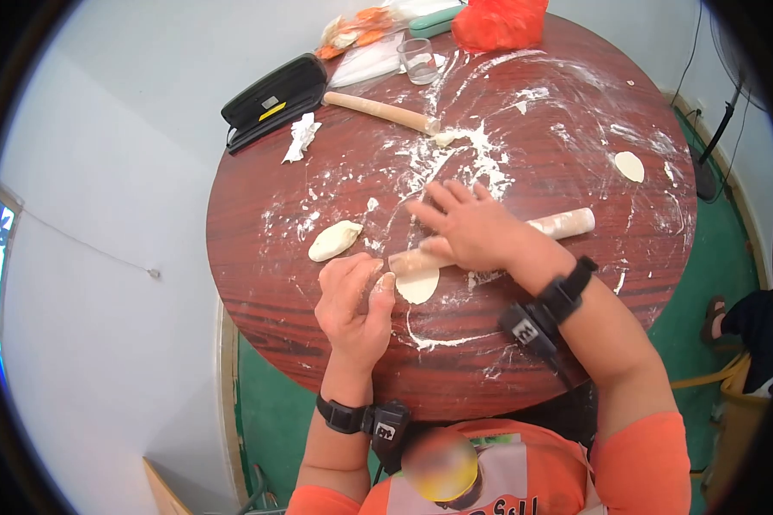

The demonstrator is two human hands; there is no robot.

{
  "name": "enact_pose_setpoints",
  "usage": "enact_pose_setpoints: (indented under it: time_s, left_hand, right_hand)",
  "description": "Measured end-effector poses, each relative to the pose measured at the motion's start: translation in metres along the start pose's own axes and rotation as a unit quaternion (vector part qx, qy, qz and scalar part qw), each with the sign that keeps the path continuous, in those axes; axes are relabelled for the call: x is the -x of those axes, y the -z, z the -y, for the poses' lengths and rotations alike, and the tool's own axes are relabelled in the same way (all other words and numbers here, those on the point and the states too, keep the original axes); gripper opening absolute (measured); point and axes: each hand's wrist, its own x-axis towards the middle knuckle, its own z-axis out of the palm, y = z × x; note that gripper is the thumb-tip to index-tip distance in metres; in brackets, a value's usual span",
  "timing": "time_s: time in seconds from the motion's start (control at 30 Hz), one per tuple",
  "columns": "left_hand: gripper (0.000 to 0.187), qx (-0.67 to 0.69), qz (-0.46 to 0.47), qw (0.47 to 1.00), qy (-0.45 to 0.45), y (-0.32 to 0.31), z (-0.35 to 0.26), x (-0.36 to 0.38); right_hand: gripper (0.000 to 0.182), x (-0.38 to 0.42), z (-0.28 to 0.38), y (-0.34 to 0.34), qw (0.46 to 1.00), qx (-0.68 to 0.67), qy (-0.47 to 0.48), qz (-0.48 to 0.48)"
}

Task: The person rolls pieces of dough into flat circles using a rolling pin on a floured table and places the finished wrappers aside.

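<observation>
Wooden rolling pin (565,225) under spread right hand (475,232); left hand (354,302) partly curled

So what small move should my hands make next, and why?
I'd probably roll the pale wooden rolling pin toward you with your right hand: it lies across the far edge of the flat, cream dough round, leaving the near part uncovered.

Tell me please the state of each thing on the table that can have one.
Black case: open
Glass: upright
Tissue: crumpled
Dough lump: thick
Near dough round: flat
Far dough round: flat
Near rolling pin: under right hand
Far rolling pin: not held
Tabletop: floury
Red bag: cannot tell if open
</observation>
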Motion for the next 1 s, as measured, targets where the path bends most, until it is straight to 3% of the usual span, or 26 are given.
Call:
enact_pose_setpoints:
  time_s: [0.13,0.27,0.33,0.4,0.43,0.47,0.53,0.57,0.67,0.73,0.83,1.0]
  left_hand:
    - [0.021,0.003,-0.013,1.0,0.015,0.001,0.002,0.001]
    - [0.021,0.023,-0.017,0.999,0.034,0.0,0.005,0.004]
    - [0.022,0.023,-0.006,0.999,0.024,0.0,0.005,0.001]
    - [0.024,0.018,-0.011,0.999,0.035,-0.002,0.005,0.002]
    - [0.026,0.015,-0.014,0.999,0.049,-0.002,0.005,0.002]
    - [0.026,0.013,-0.012,0.999,0.047,-0.002,0.005,0.0]
    - [0.025,0.007,0.001,0.998,0.064,-0.003,0.004,0.001]
    - [0.025,0.007,0.0,0.998,0.066,-0.003,0.004,0.002]
    - [0.022,-0.011,0.037,0.995,0.094,-0.001,0.005,0.002]
    - [0.027,-0.075,0.119,0.984,0.111,0.0,0.005,0.002]
    - [0.027,-0.12,0.198,0.967,0.102,0.0,0.005,0.002]
    - [0.025,-0.092,0.231,0.966,0.074,-0.001,0.0,0.0]
  right_hand:
    - [0.061,-0.012,0.005,0.004,1.0,0.016,-0.022,0.001]
    - [0.065,0.007,0.023,-0.003,0.999,-0.008,0.023,0.028]
    - [0.064,0.002,0.018,-0.006,1.0,-0.019,0.006,-0.011]
    - [0.065,-0.009,0.012,-0.004,0.992,0.01,-0.041,-0.121]
    - [0.051,-0.009,0.011,-0.007,0.982,-0.007,-0.031,-0.185]
    - [0.051,-0.006,0.009,-0.007,0.982,-0.009,-0.032,-0.187]
    - [0.033,0.002,0.003,-0.008,0.986,-0.109,0.035,-0.12]
    - [0.033,0.007,0.003,-0.007,0.986,-0.109,0.035,-0.117]
    - [0.022,0.014,0.005,-0.006,0.981,-0.076,0.103,-0.146]
    - [0.023,0.013,0.0,-0.009,0.991,0.014,0.071,-0.111]
    - [0.021,0.011,-0.009,-0.006,0.99,0.027,0.022,-0.133]
    - [0.02,0.015,-0.016,0.009,0.984,-0.02,-0.021,-0.177]
